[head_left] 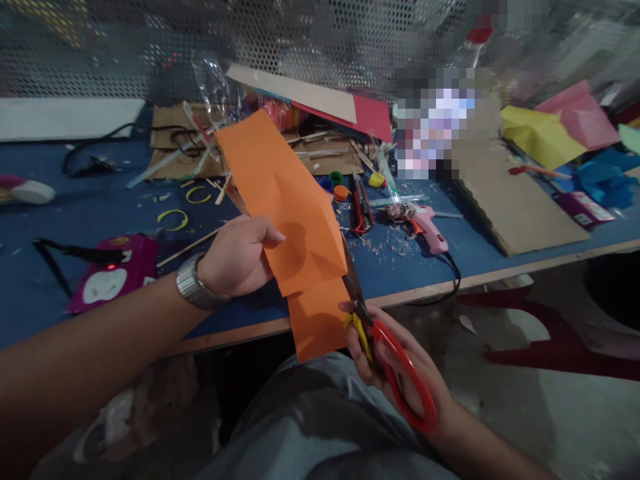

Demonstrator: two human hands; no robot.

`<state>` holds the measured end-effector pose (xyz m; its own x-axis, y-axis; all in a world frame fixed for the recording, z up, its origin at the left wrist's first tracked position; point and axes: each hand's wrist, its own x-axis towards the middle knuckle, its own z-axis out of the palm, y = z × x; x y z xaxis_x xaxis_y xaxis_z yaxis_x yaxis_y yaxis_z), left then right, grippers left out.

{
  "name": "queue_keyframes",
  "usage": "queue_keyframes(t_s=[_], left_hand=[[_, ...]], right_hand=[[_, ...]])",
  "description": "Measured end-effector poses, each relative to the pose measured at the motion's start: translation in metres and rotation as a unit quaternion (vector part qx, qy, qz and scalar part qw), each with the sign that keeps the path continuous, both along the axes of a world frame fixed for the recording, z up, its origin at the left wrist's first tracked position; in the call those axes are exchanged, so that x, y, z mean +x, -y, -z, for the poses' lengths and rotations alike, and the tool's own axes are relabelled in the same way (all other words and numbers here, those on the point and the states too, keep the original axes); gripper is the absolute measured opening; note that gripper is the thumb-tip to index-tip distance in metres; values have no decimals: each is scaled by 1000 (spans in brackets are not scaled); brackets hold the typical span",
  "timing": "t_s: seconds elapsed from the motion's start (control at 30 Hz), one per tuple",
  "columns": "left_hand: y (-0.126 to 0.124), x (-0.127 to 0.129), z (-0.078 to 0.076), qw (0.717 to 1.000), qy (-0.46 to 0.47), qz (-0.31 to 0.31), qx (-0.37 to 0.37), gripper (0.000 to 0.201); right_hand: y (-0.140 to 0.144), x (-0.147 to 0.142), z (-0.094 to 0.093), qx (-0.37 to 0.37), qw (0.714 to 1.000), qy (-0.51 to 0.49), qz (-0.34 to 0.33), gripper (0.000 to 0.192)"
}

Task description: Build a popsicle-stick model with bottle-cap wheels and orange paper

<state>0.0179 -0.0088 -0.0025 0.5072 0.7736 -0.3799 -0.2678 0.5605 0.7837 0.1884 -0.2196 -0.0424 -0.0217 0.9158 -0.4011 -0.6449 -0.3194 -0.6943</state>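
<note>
Both hands grip: left [239, 257] orange paper [285, 200], right [395, 363] scissors [385, 347], blades half hidden behind it.

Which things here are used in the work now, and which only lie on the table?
In use: orange paper held by left hand; red scissors in right hand.

Lying about: pink glue gun, bottle caps, brown cardboard, yellow paper, blue table.

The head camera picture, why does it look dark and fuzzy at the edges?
In the head view, light is dim; the orange paper and scissors look fairly sharp, the mesh wall is blurred, the left hand shadows the paper, and the table edge bends from lens distortion.
</note>
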Motion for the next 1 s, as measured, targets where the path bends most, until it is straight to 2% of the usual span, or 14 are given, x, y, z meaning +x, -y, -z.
queue_keyframes(t_s=[0.47, 1.0], left_hand=[[0, -1, 2, 1000, 5, 2, 7, 27], [-1, 2, 1, 1000, 9, -5, 7, 32]], right_hand=[[0, -3, 0, -18, 1000, 0, 19, 44], [2, -2, 3, 3, 1000, -22, 22, 41]])
